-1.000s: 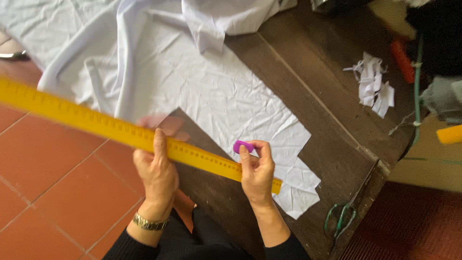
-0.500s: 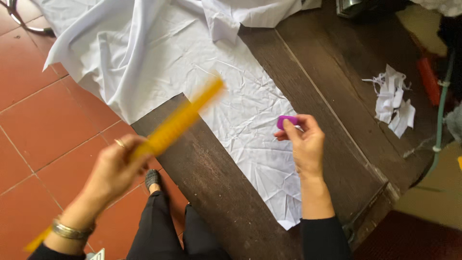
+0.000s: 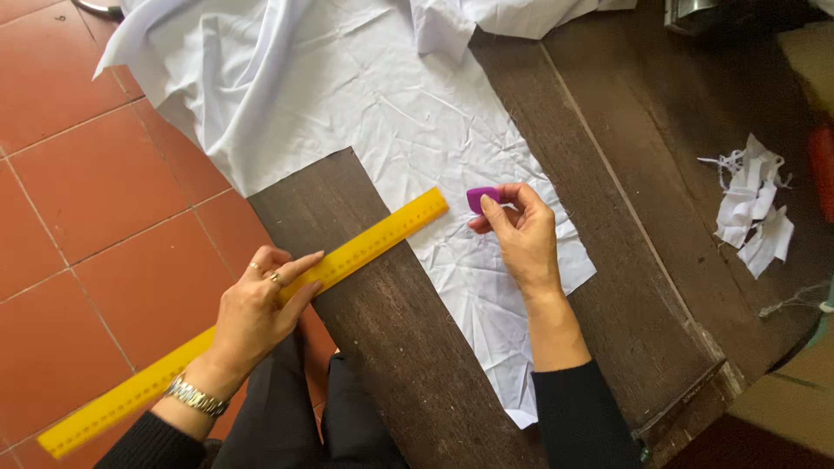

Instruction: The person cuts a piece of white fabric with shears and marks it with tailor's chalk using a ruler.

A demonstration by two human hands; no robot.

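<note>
1. Yellow and long, the ruler (image 3: 261, 308) lies slanted, with its far tip on the white cloth (image 3: 417, 130).
2. The left hand (image 3: 256, 313) lies over the ruler near its middle, fingers (image 3: 300, 269) curled round it and holding it.
3. The right hand (image 3: 521, 234) rests on the white cloth, just past the ruler's tip.
4. Its fingertips (image 3: 493, 207) are pinched tight on a small purple chalk (image 3: 480, 198).
5. The white cloth lies spread on a dark wooden table (image 3: 408, 365).
6. White scraps (image 3: 751, 204) lie on the table, far to the right of the cloth.
</note>
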